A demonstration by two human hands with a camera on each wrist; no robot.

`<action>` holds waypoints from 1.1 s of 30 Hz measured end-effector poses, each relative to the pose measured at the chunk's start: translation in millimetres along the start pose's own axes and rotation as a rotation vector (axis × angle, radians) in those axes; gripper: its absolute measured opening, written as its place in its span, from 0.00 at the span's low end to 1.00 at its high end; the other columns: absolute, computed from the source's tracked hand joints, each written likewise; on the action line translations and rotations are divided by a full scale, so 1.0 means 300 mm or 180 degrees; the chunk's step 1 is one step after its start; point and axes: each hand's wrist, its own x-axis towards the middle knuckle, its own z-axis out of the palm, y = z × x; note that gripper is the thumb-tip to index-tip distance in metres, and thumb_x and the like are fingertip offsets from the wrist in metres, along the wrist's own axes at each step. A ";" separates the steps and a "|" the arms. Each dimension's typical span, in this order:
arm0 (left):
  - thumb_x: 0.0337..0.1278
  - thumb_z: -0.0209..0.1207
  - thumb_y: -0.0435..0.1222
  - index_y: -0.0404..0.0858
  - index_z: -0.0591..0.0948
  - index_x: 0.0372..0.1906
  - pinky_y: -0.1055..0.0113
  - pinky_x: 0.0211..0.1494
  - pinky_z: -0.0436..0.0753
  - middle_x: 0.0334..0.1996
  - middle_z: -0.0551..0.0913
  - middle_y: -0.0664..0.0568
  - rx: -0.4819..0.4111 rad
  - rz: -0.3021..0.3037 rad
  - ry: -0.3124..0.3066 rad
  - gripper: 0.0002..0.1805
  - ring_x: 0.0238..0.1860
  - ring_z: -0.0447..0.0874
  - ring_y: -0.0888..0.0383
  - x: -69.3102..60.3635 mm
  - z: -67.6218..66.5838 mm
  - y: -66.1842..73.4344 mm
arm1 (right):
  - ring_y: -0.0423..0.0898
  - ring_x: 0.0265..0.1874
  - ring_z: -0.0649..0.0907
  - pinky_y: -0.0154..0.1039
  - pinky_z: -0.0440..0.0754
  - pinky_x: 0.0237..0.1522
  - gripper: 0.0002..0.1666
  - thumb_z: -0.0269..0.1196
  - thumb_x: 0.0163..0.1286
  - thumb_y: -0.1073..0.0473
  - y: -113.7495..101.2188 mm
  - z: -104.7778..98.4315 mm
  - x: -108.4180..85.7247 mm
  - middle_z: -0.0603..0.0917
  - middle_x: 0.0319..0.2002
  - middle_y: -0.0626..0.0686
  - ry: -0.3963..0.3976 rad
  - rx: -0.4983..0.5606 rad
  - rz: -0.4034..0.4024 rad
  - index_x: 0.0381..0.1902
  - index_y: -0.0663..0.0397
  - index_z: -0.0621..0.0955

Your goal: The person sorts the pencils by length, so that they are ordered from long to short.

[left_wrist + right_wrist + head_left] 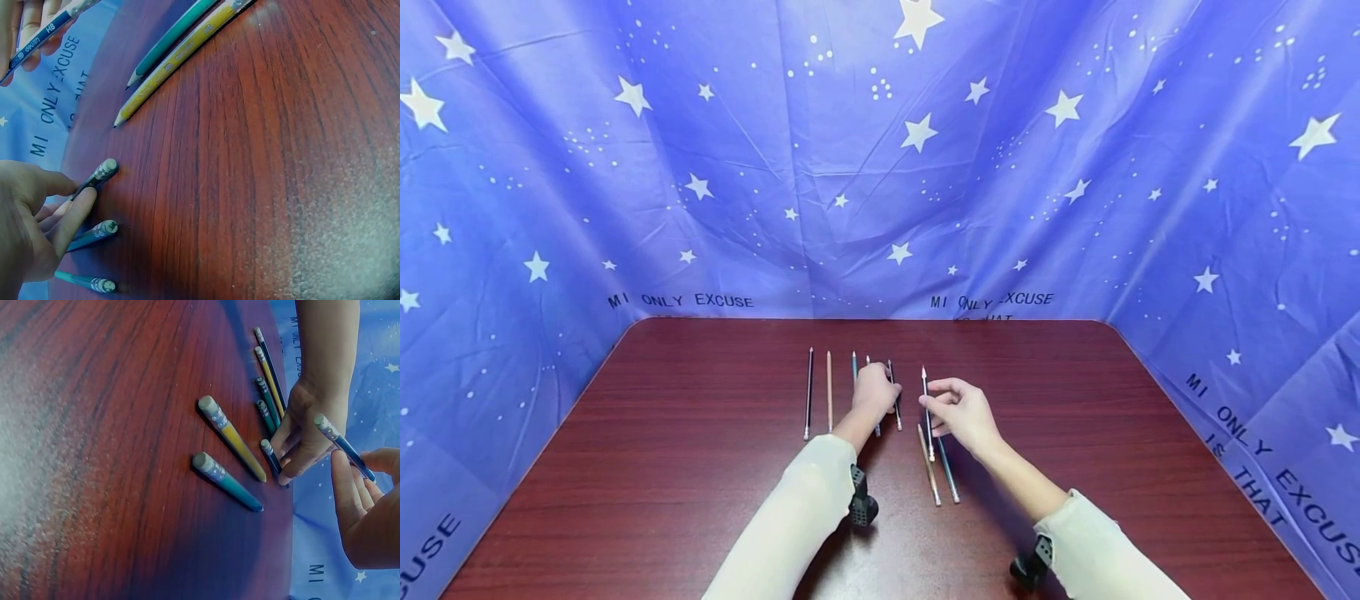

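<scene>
My left hand (875, 390) is over the right end of a row of pencils. Its thumb and a finger pinch a dark pencil (99, 175) near the eraser end, low at the tabletop. My right hand (967, 414) holds a dark blue pencil (39, 44) marked HB between thumb and fingers, raised off the table, point away from me. Below that hand a yellow pencil (929, 468) and a green pencil (950, 472) lie side by side. In the row's left part are a black pencil (808, 396), a yellowish pencil (830, 390) and green ones, partly hidden by my left hand.
The pencils lie on a reddish-brown wooden table (685, 467). A blue curtain (850, 167) with white stars and printed words hangs behind the table and along both sides. A black wrist camera (862, 498) sits by each sleeve.
</scene>
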 end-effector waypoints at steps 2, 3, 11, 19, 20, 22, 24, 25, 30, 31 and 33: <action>0.54 0.62 0.33 0.30 0.78 0.43 0.71 0.24 0.84 0.36 0.85 0.39 0.0126 0.0039 0.0021 0.13 0.13 0.82 0.59 -0.005 0.000 0.002 | 0.45 0.15 0.81 0.43 0.87 0.21 0.18 0.65 0.58 0.66 0.004 -0.003 0.010 0.84 0.21 0.54 0.0018 0.0000 0.0009 0.46 0.68 0.77; 0.53 0.62 0.34 0.31 0.78 0.42 0.70 0.27 0.85 0.35 0.85 0.40 0.0203 0.0065 0.0035 0.12 0.13 0.81 0.60 -0.006 0.000 0.003 | 0.46 0.15 0.81 0.42 0.86 0.20 0.18 0.65 0.58 0.66 0.006 -0.004 0.015 0.84 0.21 0.53 0.0035 0.0002 0.0017 0.46 0.68 0.77; 0.54 0.62 0.35 0.32 0.78 0.45 0.69 0.35 0.86 0.37 0.86 0.40 0.0308 0.0046 0.0025 0.15 0.13 0.81 0.61 -0.013 -0.003 0.012 | 0.46 0.15 0.82 0.47 0.87 0.24 0.18 0.65 0.58 0.66 0.003 -0.006 0.076 0.85 0.25 0.58 0.0176 0.0003 0.0040 0.47 0.69 0.77; 0.53 0.64 0.33 0.31 0.78 0.49 0.73 0.17 0.80 0.43 0.84 0.38 -0.0024 -0.0046 -0.0018 0.18 0.14 0.82 0.59 -0.001 0.013 -0.002 | 0.38 0.12 0.80 0.38 0.86 0.21 0.19 0.65 0.58 0.64 -0.006 0.012 0.150 0.82 0.23 0.53 0.0341 -0.0102 0.0128 0.47 0.66 0.78; 0.53 0.64 0.33 0.31 0.78 0.49 0.74 0.16 0.80 0.42 0.84 0.38 -0.0027 -0.0047 -0.0020 0.18 0.14 0.82 0.59 -0.001 0.014 -0.002 | 0.38 0.12 0.79 0.37 0.86 0.20 0.18 0.65 0.58 0.64 -0.005 0.015 0.159 0.82 0.23 0.51 0.0359 -0.0116 0.0134 0.47 0.65 0.78; 0.52 0.64 0.33 0.31 0.78 0.48 0.74 0.16 0.80 0.43 0.84 0.37 -0.0024 -0.0029 -0.0008 0.17 0.14 0.82 0.59 -0.002 0.013 -0.003 | 0.37 0.12 0.79 0.35 0.85 0.19 0.18 0.65 0.58 0.64 0.000 0.024 0.176 0.81 0.23 0.51 0.0383 -0.0125 0.0144 0.46 0.65 0.79; 0.52 0.64 0.33 0.31 0.78 0.48 0.74 0.16 0.80 0.43 0.84 0.37 -0.0026 -0.0018 -0.0005 0.17 0.14 0.82 0.59 -0.001 0.012 -0.002 | 0.37 0.11 0.79 0.37 0.86 0.19 0.18 0.65 0.58 0.64 0.004 0.032 0.191 0.82 0.23 0.52 0.0409 -0.0131 0.0129 0.46 0.66 0.78; 0.52 0.64 0.32 0.31 0.78 0.48 0.74 0.16 0.80 0.43 0.84 0.37 -0.0032 -0.0015 0.0001 0.17 0.14 0.82 0.59 -0.001 0.012 -0.002 | 0.37 0.11 0.79 0.39 0.86 0.20 0.17 0.65 0.58 0.64 0.008 0.036 0.197 0.82 0.23 0.52 0.0422 -0.0139 0.0136 0.45 0.66 0.79; 0.52 0.64 0.32 0.30 0.78 0.49 0.74 0.15 0.80 0.42 0.84 0.37 -0.0103 -0.0022 -0.0009 0.18 0.14 0.82 0.59 -0.001 0.012 -0.001 | 0.37 0.11 0.79 0.43 0.87 0.22 0.16 0.65 0.58 0.64 0.040 0.060 0.227 0.84 0.25 0.57 0.0484 -0.0293 0.0137 0.44 0.66 0.79; 0.52 0.64 0.32 0.30 0.78 0.49 0.74 0.15 0.80 0.42 0.84 0.37 -0.0109 -0.0029 -0.0015 0.18 0.14 0.82 0.59 -0.001 0.012 -0.001 | 0.37 0.11 0.79 0.42 0.87 0.22 0.15 0.65 0.58 0.63 0.047 0.065 0.230 0.84 0.25 0.58 0.0492 -0.0326 0.0151 0.43 0.66 0.79; 0.52 0.64 0.32 0.30 0.78 0.49 0.74 0.15 0.79 0.42 0.84 0.37 -0.0109 -0.0035 -0.0009 0.18 0.14 0.82 0.59 -0.002 0.013 -0.003 | 0.38 0.12 0.79 0.40 0.86 0.21 0.15 0.65 0.59 0.63 0.057 0.075 0.234 0.84 0.26 0.59 0.0497 -0.0369 0.0183 0.43 0.65 0.80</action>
